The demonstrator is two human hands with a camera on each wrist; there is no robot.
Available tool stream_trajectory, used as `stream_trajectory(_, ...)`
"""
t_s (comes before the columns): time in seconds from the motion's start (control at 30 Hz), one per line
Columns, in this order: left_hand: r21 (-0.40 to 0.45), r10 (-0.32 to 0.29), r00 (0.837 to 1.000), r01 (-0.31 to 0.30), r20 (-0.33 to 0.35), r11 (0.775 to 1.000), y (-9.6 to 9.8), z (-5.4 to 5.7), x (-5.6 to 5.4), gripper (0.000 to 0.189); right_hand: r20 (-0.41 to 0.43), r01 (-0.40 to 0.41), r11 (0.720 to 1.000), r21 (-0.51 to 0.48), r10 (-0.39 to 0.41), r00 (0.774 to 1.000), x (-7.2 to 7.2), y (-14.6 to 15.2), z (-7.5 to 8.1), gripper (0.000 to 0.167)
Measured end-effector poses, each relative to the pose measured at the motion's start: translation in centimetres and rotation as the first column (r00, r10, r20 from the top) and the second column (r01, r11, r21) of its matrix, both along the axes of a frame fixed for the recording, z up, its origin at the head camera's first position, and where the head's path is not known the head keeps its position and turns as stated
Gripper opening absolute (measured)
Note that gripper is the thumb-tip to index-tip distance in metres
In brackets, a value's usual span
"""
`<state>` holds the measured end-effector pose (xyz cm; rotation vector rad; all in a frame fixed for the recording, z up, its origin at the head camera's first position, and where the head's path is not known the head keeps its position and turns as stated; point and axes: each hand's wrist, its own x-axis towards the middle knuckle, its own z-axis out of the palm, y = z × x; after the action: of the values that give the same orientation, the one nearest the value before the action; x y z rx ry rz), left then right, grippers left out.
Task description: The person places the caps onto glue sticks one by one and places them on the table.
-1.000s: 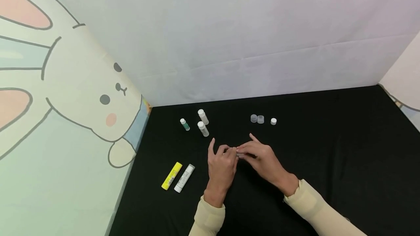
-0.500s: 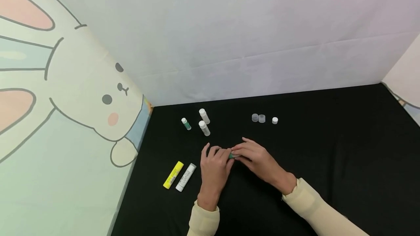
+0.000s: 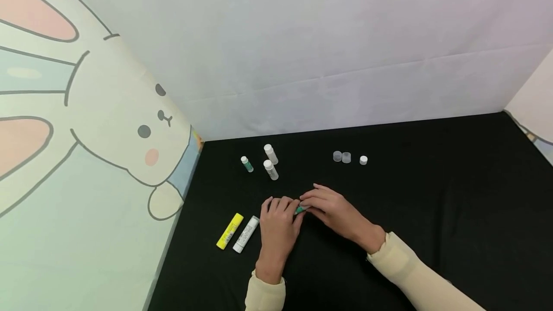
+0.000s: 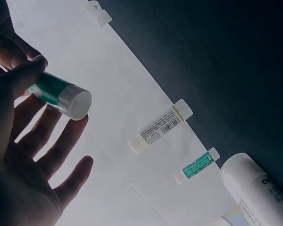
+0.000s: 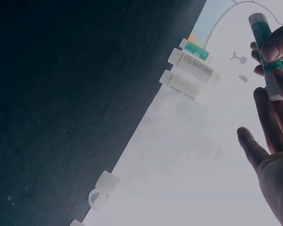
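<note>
Green cylindrical tube (image 4: 51, 90) with a whitish, translucent end: held off the table, between the two hands, lying slantwise. Left hand (image 3: 277, 228) grips its body between thumb and fingers; last two fingers stretch out clear of it. Right hand (image 3: 338, 212) pinches the opposite end, thumb against fingertips, outer fingers loose. Both hands meet at the tube, palms largely out of my sight from above.

Just beside the left hand, on its left: a white tube with dark print (image 3: 246, 234), lying flat, and a bright yellow slim tube with a barcode (image 3: 230, 231) lying next to it, near and almost parallel, apart.

Farther back on the left, three standing upright: a small green-labelled tube with a white cap (image 3: 247, 164), then to its right two white cylinders, the rear one (image 3: 271, 154) and the front one (image 3: 270, 170), near each other.

Back and right of these: two translucent round caps, left (image 3: 337, 156) and right (image 3: 346, 157), side by side; a small opaque white cap (image 3: 363, 160) slightly apart.

All on black cloth (image 3: 414, 191). Cream sleeves (image 3: 403, 263) at both wrists. Behind, a pale fabric wall (image 3: 319, 37); leftward, a cartoon rabbit print (image 3: 108, 114).
</note>
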<state>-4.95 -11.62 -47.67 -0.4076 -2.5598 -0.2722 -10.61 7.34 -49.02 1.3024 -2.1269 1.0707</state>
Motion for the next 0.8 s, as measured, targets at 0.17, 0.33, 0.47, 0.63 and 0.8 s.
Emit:
stream_trajectory(0.17, -0.013, 0.026, 0.999, -0.026, 0.024, 1.0, -0.1, -0.1, 0.4, 0.022, 0.008, -0.005, 0.999, 0.032, 0.004, 1.0, 0.1, -0.1, -0.1, 0.035)
stream_trajectory(0.33, -0.022, 0.054, 0.997, -0.052, 0.061, 0.998, -0.5, -0.2, 0.8, 0.022, -0.002, -0.008, 0.999, 0.054, 0.008, 1.0, 0.1, 0.1, -0.3, 0.037)
stream_trajectory(0.47, -0.028, 0.077, 0.993, -0.075, 0.088, 0.997, -1.0, -0.3, 1.2, 0.022, -0.015, -0.007, 0.997, 0.074, 0.008, 1.0, 0.0, 0.3, -0.3, 0.038)
stream_trajectory(0.63, -0.043, 0.127, 0.986, -0.123, 0.111, 0.991, -2.1, -0.7, 1.7, 0.025, -0.039, 0.001, 0.996, 0.091, 0.002, 0.999, 0.0, 0.5, -0.2, 0.038)
stream_trajectory(0.8, -0.045, 0.176, 0.973, -0.171, 0.147, 0.984, -2.9, -0.8, 1.9, 0.025, -0.043, 0.003, 0.996, 0.09, 0.001, 0.999, -0.1, 0.7, -0.2, 0.038)
